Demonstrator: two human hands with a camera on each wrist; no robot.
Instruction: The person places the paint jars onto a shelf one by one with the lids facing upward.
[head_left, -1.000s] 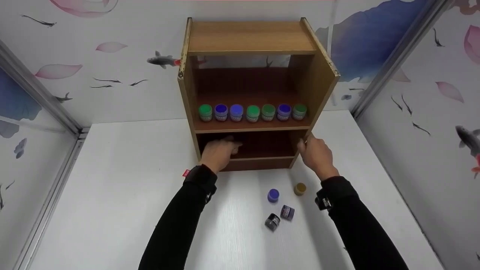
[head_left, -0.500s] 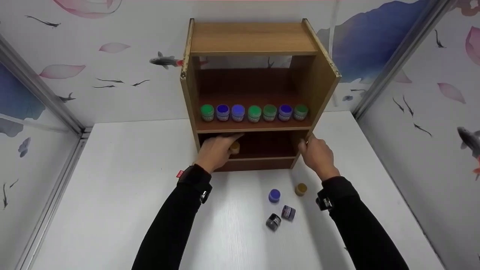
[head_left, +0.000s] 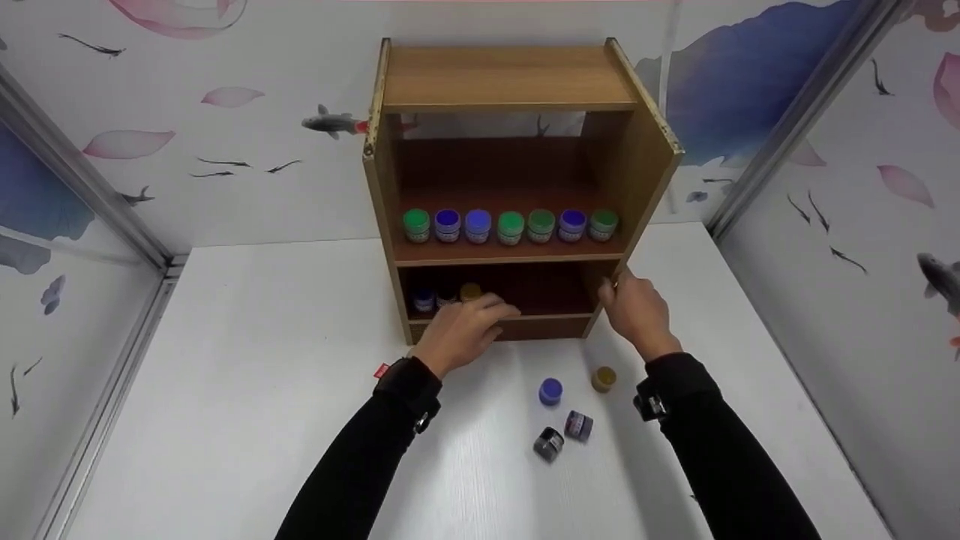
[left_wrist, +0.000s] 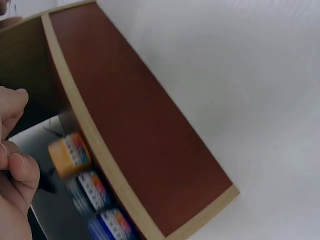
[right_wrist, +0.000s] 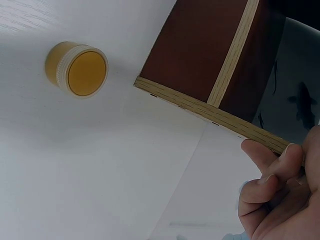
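A small wooden shelf cabinet [head_left: 510,75] stands against the back wall. My left hand [head_left: 465,330] is just in front of its lower compartment, fingers loosely bent and holding nothing. Behind that hand, a yellow paint jar [left_wrist: 70,155], a dark paint jar [left_wrist: 89,191] and a blue paint jar [left_wrist: 111,225] stand side by side, partly hidden in the head view. My right hand [head_left: 636,311] grips the front edge of the cabinet's right side panel [right_wrist: 200,112], thumb and fingers on either side. Another yellow paint jar [right_wrist: 85,74] is on the table near it.
Several green-lidded and blue-lidded paint jars [head_left: 511,227] line the upper shelf. On the white table [head_left: 247,390] are a blue-lidded jar [head_left: 550,391], a dark purple jar [head_left: 579,426] and a black-lidded jar [head_left: 549,444] tipped over. Patterned walls enclose both sides.
My left hand has let go of the yellow paint jar in the lower compartment and drawn back toward the table, uncovering the jars there. The right hand keeps its grip on the side panel.
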